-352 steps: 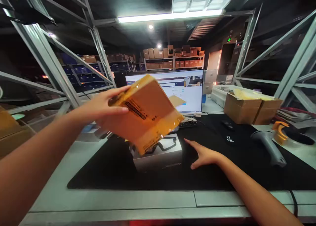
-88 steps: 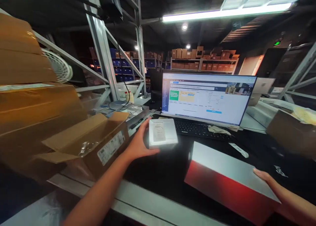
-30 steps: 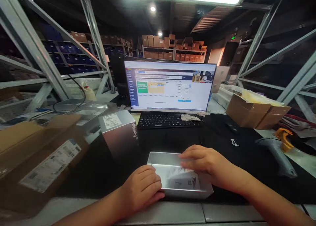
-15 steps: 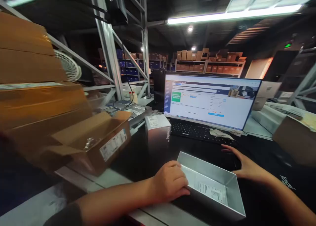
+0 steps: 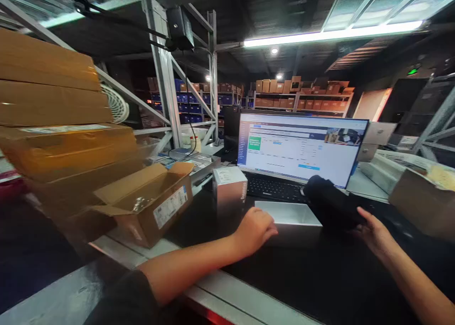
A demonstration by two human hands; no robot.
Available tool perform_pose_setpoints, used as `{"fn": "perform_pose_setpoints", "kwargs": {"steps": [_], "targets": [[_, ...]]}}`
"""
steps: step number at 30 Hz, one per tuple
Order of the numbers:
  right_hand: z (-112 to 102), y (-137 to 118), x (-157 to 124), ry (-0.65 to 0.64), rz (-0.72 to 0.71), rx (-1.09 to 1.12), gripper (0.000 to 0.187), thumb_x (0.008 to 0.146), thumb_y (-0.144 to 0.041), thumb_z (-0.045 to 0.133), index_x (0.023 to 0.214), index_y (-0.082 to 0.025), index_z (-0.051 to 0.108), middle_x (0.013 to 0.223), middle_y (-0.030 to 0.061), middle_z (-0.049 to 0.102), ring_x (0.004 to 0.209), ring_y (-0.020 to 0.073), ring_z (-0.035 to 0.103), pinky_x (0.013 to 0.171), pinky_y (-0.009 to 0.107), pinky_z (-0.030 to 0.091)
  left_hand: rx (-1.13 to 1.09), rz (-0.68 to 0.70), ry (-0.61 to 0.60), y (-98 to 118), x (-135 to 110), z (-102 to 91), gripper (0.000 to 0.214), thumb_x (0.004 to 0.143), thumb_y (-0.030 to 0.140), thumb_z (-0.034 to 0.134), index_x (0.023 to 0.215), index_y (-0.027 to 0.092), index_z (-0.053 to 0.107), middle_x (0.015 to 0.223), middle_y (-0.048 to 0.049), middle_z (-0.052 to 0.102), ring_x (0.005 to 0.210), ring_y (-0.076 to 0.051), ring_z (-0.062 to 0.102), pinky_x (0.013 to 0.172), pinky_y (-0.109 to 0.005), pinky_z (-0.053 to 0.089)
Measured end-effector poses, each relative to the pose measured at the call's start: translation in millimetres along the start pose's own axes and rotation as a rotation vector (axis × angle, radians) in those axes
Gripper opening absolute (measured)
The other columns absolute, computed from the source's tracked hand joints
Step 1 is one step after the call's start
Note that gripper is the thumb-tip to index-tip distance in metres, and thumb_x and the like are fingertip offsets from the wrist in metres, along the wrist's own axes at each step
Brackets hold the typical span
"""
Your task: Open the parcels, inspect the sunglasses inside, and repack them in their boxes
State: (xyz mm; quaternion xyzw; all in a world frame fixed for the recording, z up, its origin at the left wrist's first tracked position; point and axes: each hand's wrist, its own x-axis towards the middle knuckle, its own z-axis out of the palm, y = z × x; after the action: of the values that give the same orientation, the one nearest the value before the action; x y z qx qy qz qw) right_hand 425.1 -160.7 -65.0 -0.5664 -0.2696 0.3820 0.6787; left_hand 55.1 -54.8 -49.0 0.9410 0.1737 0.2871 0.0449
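Note:
My left hand [image 5: 255, 231] has its fingers curled together beside the near left corner of a shallow silver tray-like box [image 5: 289, 214]. Whether it pinches the box's edge, I cannot tell. The box lies in front of the keyboard [image 5: 275, 187]; its silver inside shows, and its near side looks dark. At the right, my right hand [image 5: 373, 232] is closed on a soft-looking dark black item [image 5: 329, 202], raised at an angle in front of the monitor's lower right corner. Its exact kind is unclear. Left of the tray-like box stands a white-topped carton [image 5: 230, 190] with lettering on its side.
An open cardboard box [image 5: 159, 206] with a label stands at the left, next to stacked taped cartons [image 5: 64, 145]. The monitor [image 5: 302, 147] is lit at the back. Another brown box [image 5: 419, 197] is at the right. A black mat [image 5: 284, 277] covers the worktop.
The silver box has moved away from me toward the keyboard. My right hand, empty before, has moved right and now holds the black item up. The view has tilted slightly upward.

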Motion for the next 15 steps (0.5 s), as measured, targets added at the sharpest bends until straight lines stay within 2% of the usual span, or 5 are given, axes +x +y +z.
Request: {"fn": "perform_pose_setpoints", "kwargs": {"steps": [3, 6, 10, 12, 15], "targets": [[-4.2, -17.1, -8.3, 0.046, 0.046, 0.276, 0.025, 0.077, -0.046, 0.065, 0.092, -0.027, 0.063, 0.082, 0.0019, 0.076, 0.07, 0.0245, 0.071, 0.059, 0.04, 0.06, -0.048, -0.059, -0.018, -16.3, 30.8, 10.6, 0.012, 0.09, 0.02, 0.068, 0.084, 0.017, 0.058, 0.087, -0.0051, 0.07, 0.089, -0.023, 0.066, 0.102, -0.046, 0.042], [-0.2, -25.8, -18.3, -0.021, 0.11, 0.376, 0.024, 0.077, -0.048, 0.066, 0.088, -0.027, 0.066, 0.076, 0.0022, 0.075, 0.063, 0.0241, 0.07, 0.053, 0.037, 0.057, -0.118, -0.126, 0.006, -24.3, 56.4, 19.7, 0.006, 0.089, 0.014, 0.066, 0.092, 0.016, 0.061, 0.094, -0.01, 0.07, 0.101, -0.029, 0.066, 0.108, -0.056, 0.035], [22.7, -13.8, -35.2, -0.209, 0.189, 0.327, 0.03, 0.073, -0.052, 0.072, 0.082, -0.024, 0.069, 0.073, 0.0047, 0.075, 0.062, 0.0234, 0.069, 0.055, 0.036, 0.055, -0.244, -0.146, 0.084, -4.1, 63.5, 26.6, 0.081, 0.074, 0.04, 0.085, 0.139, 0.014, 0.044, 0.141, -0.0225, 0.052, 0.135, -0.039, 0.045, 0.116, -0.06, 0.026], [43.3, 1.7, -47.5, -0.381, 0.211, 0.317, 0.04, 0.075, -0.059, 0.07, 0.09, -0.022, 0.071, 0.082, 0.0073, 0.076, 0.071, 0.0254, 0.07, 0.062, 0.04, 0.057, -0.464, -0.118, 0.092, 17.3, 56.7, 28.7, 0.107, 0.066, 0.056, 0.086, 0.149, 0.016, 0.032, 0.148, -0.0225, 0.045, 0.137, -0.039, 0.044, 0.114, -0.054, 0.036], [76.5, 26.9, -68.8, -0.716, 0.271, 0.278, 0.057, 0.079, -0.07, 0.063, 0.108, -0.021, 0.069, 0.095, 0.0106, 0.075, 0.087, 0.0274, 0.071, 0.08, 0.046, 0.056, -1.113, -0.258, 0.18, 45.4, 44.1, 26.9, 0.097, 0.069, 0.06, 0.081, 0.144, 0.016, 0.039, 0.14, -0.0191, 0.055, 0.131, -0.036, 0.052, 0.111, -0.049, 0.041]]}}
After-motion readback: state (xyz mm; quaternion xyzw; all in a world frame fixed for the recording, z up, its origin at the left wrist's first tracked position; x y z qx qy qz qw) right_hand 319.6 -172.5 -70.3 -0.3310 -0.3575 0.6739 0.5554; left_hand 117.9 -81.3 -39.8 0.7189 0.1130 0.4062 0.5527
